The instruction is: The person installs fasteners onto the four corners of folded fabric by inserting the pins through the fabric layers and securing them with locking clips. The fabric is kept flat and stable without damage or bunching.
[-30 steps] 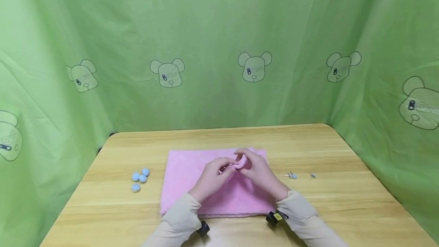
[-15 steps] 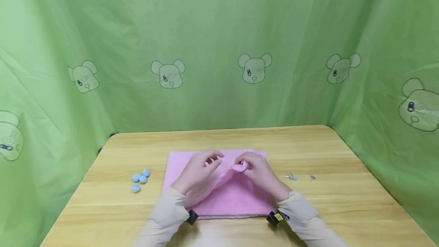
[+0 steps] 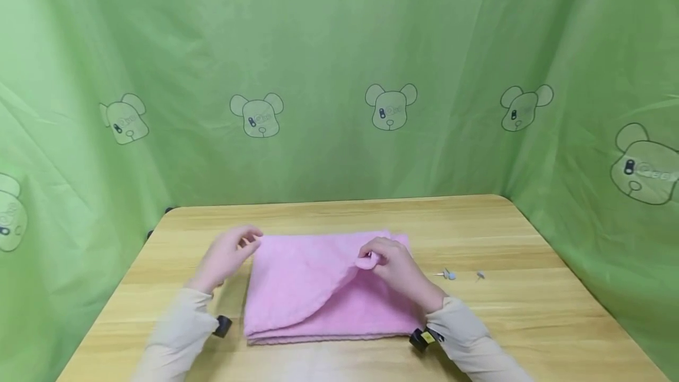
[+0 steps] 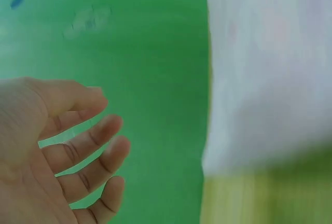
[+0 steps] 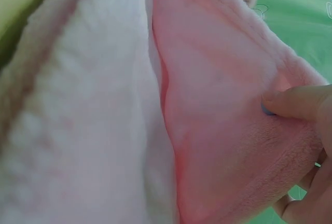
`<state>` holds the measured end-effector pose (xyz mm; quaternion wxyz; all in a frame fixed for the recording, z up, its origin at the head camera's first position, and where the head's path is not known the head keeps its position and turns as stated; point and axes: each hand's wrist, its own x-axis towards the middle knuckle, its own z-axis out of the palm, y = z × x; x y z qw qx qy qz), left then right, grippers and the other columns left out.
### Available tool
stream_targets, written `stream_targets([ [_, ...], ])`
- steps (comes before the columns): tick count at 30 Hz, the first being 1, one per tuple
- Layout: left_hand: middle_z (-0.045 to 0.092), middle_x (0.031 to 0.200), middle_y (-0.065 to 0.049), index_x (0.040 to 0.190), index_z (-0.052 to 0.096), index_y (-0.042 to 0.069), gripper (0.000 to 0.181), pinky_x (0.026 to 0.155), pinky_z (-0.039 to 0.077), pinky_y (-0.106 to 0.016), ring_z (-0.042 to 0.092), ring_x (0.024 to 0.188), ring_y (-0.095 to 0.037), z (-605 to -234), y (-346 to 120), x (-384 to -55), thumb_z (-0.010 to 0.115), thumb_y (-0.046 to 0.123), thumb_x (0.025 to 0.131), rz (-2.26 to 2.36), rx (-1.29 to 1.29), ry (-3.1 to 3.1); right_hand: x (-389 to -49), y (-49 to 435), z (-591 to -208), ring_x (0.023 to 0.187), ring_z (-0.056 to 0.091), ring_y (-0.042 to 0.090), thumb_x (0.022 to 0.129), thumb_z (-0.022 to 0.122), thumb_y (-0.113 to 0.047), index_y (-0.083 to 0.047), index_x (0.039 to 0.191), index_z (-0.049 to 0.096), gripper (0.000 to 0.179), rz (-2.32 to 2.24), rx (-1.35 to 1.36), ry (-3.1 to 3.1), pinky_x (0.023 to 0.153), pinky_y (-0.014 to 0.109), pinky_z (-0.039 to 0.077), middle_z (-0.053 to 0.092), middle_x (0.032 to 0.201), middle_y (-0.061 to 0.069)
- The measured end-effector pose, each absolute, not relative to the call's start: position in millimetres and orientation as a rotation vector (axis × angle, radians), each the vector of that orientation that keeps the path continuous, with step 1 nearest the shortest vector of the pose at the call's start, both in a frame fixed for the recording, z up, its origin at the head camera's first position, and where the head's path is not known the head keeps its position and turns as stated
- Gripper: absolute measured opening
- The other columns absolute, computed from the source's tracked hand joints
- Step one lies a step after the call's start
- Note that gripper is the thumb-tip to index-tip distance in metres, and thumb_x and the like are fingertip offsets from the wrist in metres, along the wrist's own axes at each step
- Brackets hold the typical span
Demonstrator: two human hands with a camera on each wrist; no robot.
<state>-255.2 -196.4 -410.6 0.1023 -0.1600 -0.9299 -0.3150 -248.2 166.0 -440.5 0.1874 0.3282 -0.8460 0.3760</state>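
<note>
A folded pink plush blanket (image 3: 302, 276) lies on the table. Its top layer is lifted at one corner, and my right hand (image 3: 394, 264) pinches that corner above the lower layer. In the right wrist view the thumb (image 5: 298, 103) presses on the plush, and a small blue piece (image 5: 267, 108) shows at its tip. My left hand (image 3: 228, 258) is off the blanket, just beyond its left edge. Its fingers (image 4: 98, 164) are loosely bent in the left wrist view, with nothing between them. The round blue caps seen earlier on the left are hidden by this hand.
Small pins with blue bases (image 3: 448, 275) lie right of the blanket, with another pin (image 3: 480, 275) a little farther right. A wooden table (image 3: 504, 323) carries everything. Green curtains (image 3: 329, 46) printed with bear heads enclose its back and sides.
My left hand has let go of the blanket corner and swung left, over where the blue caps lay. My right hand keeps its hold, almost in place. The top layer has settled flatter.
</note>
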Motion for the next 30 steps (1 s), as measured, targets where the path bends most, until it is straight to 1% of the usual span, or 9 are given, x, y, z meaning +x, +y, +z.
stream_targets([
  [5,0.07,0.098,-0.013,0.109,0.066,0.005,0.021,0.076,0.052,-0.042,0.064,0.086,-0.025,-418,-233,-263,0.065,0.016,0.091,-0.766,-0.395,-2.876,-249,166,-441,0.086,0.066,0.013,0.074,0.079,-0.005,-0.014,0.089,0.071,0.02,1.05,0.935,-2.384,0.077,0.026,0.055,0.072,0.089,0.0],
  [8,0.068,0.104,-0.02,0.109,0.066,0.003,0.026,0.079,0.052,-0.049,0.064,0.093,-0.033,-420,-244,-264,0.067,0.018,0.089,-0.671,-0.325,-2.981,-249,166,-442,0.086,0.065,0.012,0.074,0.079,-0.006,-0.015,0.089,0.071,0.02,1.045,0.938,-2.393,0.078,0.027,0.055,0.072,0.089,-0.001],
  [10,0.068,0.106,-0.021,0.11,0.066,0.004,0.03,0.08,0.05,-0.051,0.063,0.096,-0.035,-422,-248,-264,0.069,0.023,0.087,-0.597,-0.25,-3.058,-250,167,-443,0.086,0.065,0.012,0.073,0.079,-0.004,-0.015,0.089,0.071,0.022,1.037,0.942,-2.394,0.078,0.027,0.055,0.072,0.089,-0.002],
  [15,0.068,0.103,-0.017,0.111,0.065,0.006,0.038,0.076,0.047,-0.051,0.06,0.093,-0.035,-425,-252,-262,0.072,0.03,0.082,-0.488,-0.095,-3.212,-250,167,-446,0.084,0.064,0.01,0.071,0.079,0.001,-0.016,0.088,0.07,0.026,1.02,0.954,-2.387,0.076,0.025,0.054,0.071,0.088,-0.003],
  [18,0.068,0.1,-0.015,0.108,0.065,0.006,0.038,0.075,0.043,-0.049,0.058,0.091,-0.035,-426,-252,-260,0.074,0.028,0.079,-0.48,-0.041,-3.25,-249,166,-445,0.085,0.064,0.011,0.072,0.079,0.002,-0.015,0.089,0.07,0.025,1.026,0.961,-2.389,0.077,0.025,0.054,0.071,0.088,-0.002],
  [19,0.068,0.099,-0.014,0.107,0.065,0.006,0.037,0.075,0.042,-0.049,0.057,0.09,-0.035,-427,-252,-259,0.074,0.027,0.078,-0.479,-0.029,-3.257,-249,166,-445,0.085,0.064,0.011,0.072,0.079,0.002,-0.015,0.089,0.07,0.025,1.03,0.963,-2.39,0.077,0.026,0.054,0.071,0.088,-0.002],
  [22,0.066,0.089,-0.009,0.101,0.064,0.007,0.03,0.076,0.038,-0.047,0.055,0.085,-0.031,-427,-250,-258,0.072,0.024,0.078,-0.489,0.009,-3.276,-248,165,-444,0.085,0.065,0.012,0.073,0.078,0.001,-0.015,0.089,0.07,0.024,1.036,0.965,-2.394,0.078,0.026,0.055,0.072,0.089,-0.002],
  [26,0.061,0.076,-0.005,0.093,0.063,0.01,0.017,0.078,0.036,-0.048,0.053,0.078,-0.026,-429,-249,-257,0.069,0.019,0.079,-0.502,0.025,-3.287,-247,165,-443,0.085,0.065,0.012,0.073,0.078,0.0,-0.015,0.088,0.07,0.023,1.036,0.962,-2.4,0.078,0.026,0.055,0.072,0.088,-0.002],
  [30,0.059,0.071,-0.003,0.089,0.062,0.011,0.012,0.079,0.034,-0.049,0.052,0.074,-0.025,-433,-248,-258,0.068,0.018,0.08,-0.53,0.036,-3.279,-247,166,-443,0.086,0.065,0.012,0.073,0.079,-0.001,-0.015,0.088,0.07,0.022,1.031,0.967,-2.401,0.078,0.027,0.055,0.072,0.089,-0.002],
])
